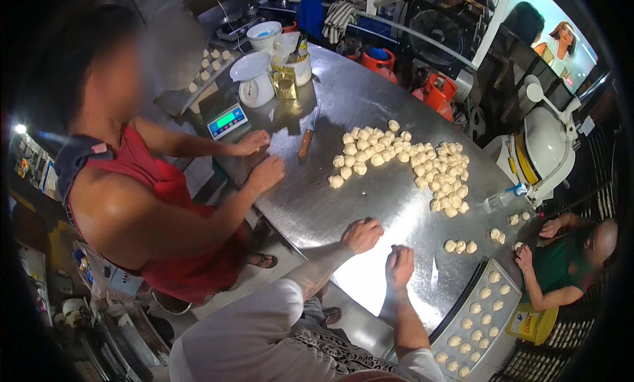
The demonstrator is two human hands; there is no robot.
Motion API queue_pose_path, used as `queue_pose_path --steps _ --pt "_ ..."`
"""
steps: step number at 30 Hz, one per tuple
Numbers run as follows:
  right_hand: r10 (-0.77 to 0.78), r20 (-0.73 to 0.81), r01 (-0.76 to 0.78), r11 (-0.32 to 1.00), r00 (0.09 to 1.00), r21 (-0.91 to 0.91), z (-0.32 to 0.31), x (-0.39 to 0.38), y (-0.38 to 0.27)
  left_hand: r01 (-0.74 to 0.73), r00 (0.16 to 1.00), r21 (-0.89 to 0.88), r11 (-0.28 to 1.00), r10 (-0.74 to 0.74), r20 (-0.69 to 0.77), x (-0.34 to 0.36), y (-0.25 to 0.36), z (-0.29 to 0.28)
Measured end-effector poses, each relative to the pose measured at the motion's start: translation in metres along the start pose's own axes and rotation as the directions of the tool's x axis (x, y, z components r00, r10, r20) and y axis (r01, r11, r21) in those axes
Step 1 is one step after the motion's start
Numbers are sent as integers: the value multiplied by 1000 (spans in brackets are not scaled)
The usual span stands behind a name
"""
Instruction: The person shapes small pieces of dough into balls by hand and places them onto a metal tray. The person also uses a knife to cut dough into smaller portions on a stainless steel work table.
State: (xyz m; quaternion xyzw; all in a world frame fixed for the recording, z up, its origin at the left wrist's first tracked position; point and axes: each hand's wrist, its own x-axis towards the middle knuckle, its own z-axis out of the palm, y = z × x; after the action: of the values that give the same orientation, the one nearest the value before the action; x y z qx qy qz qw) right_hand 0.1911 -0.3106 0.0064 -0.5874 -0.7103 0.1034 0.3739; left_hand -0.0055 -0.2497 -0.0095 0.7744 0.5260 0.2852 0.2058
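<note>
My left hand (362,235) is at the steel table (323,217) near its front edge, fingers curled down toward the surface; whatever lies under them is hidden. My right hand (400,266) is a little to its right, also curled, and I cannot make out what it holds. Beyond them spreads a large group of dough balls (376,144). Smaller groups of dough pieces (459,246) sit to the right. A grey tray (485,316) with rows of dough balls is at the lower right.
A person in red (185,243) works at left, a person in green (555,270) at right. A digital scale (226,122), wooden-handled knife (305,143), dial scale (252,88) and tubs (264,35) are at back left. A white machine (541,151) and plastic bottle (498,200) stand at right.
</note>
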Motion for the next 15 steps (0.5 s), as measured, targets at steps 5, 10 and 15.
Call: queue_pose_path --steps 5,10,15 --pt "-168 159 142 976 973 166 -48 -60 30 -103 991 -160 982 115 66 -58 -55 -2" --pt "-145 71 147 989 987 -27 -16 1 8 -110 994 -24 994 110 -1 -19 -16 -2" --pt "-156 107 131 968 982 212 -31 -55 16 -13 1000 -283 959 13 -1 -71 -30 1"
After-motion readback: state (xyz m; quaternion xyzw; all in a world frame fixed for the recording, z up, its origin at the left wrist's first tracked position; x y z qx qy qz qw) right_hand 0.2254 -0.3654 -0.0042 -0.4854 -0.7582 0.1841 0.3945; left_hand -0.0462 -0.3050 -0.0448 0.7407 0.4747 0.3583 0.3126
